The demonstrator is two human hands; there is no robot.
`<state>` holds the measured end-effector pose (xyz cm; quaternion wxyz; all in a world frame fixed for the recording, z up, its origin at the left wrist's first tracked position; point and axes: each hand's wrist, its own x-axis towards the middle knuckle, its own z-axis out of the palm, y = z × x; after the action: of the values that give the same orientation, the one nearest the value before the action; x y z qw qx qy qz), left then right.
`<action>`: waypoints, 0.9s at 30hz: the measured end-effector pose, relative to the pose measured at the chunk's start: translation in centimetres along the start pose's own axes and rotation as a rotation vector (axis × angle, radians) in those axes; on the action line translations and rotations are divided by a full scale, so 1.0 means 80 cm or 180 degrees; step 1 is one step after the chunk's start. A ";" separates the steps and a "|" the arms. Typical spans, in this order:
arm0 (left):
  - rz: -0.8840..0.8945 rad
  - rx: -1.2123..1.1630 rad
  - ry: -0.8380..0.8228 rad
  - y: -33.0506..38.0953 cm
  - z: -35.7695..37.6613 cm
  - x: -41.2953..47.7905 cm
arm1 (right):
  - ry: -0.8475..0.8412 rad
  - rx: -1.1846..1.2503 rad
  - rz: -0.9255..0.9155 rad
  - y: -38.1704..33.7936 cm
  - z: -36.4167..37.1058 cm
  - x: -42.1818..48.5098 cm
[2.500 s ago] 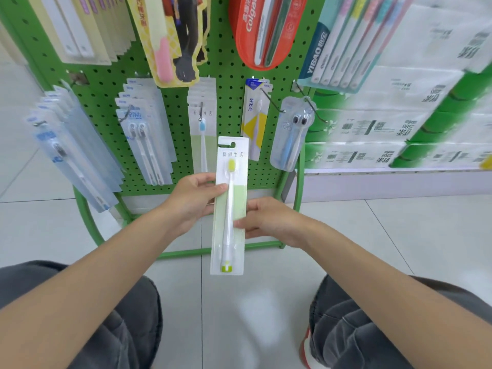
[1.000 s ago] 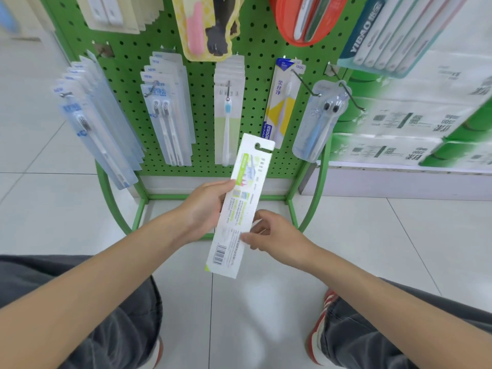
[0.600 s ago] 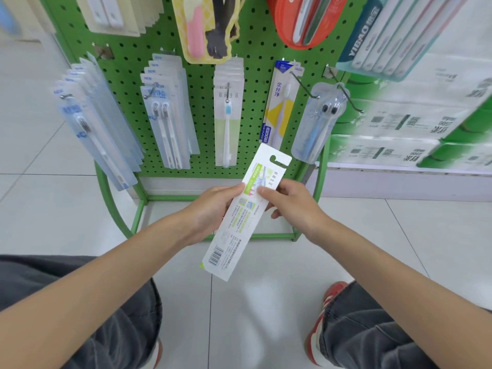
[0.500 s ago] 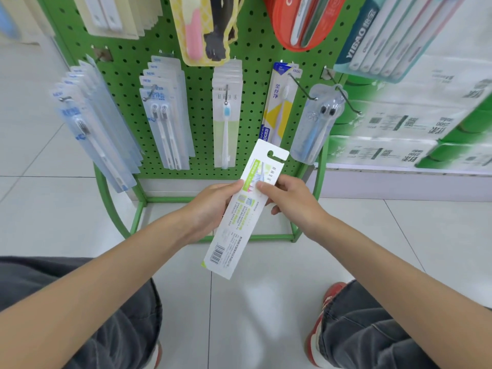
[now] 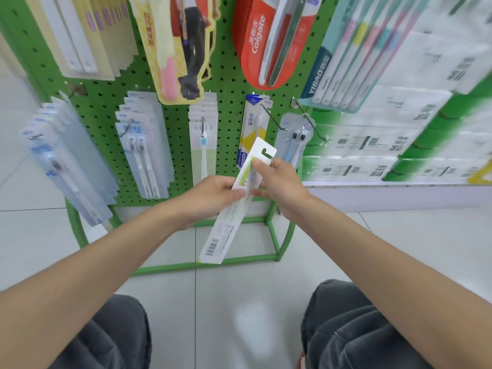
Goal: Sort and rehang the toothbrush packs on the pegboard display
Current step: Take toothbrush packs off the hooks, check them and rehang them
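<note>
Your left hand and right hand cover the middle of the held pack; its small print is unreadable. The Colgate pack runs off the top edge.

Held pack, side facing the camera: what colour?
The toothbrush pack is white with a light-green stripe and a black barcode near its lower end; head view.

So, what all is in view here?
pegboard: one, green, ahead
held toothbrush pack: one, white, between hands
Colgate packs: stack, red, top centre
YIBAO multipack: one, teal, top right
cartoon pack: one, yellow, top
cream packs: stack, top left
blue-headed brush packs: stack, white-green, centre
twin-brush packs: stack, pale blue, left
clear blister pack: one, right peg
tissue packs: many, white-green, right
left hand: one, grips pack
right hand: one, fingers pinch pack
</note>
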<state>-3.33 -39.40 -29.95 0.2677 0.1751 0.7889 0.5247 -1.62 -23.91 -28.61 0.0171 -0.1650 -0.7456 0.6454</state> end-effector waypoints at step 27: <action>0.0072 -0.0433 0.1973 0.017 -0.060 0.022 | -0.0031 -0.0384 -0.0961 -0.035 0.066 0.072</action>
<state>-7.62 -41.45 -27.63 0.0198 -0.0027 0.7940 0.6076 -8.91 -27.73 -27.88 0.1003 -0.0487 -0.7994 0.5904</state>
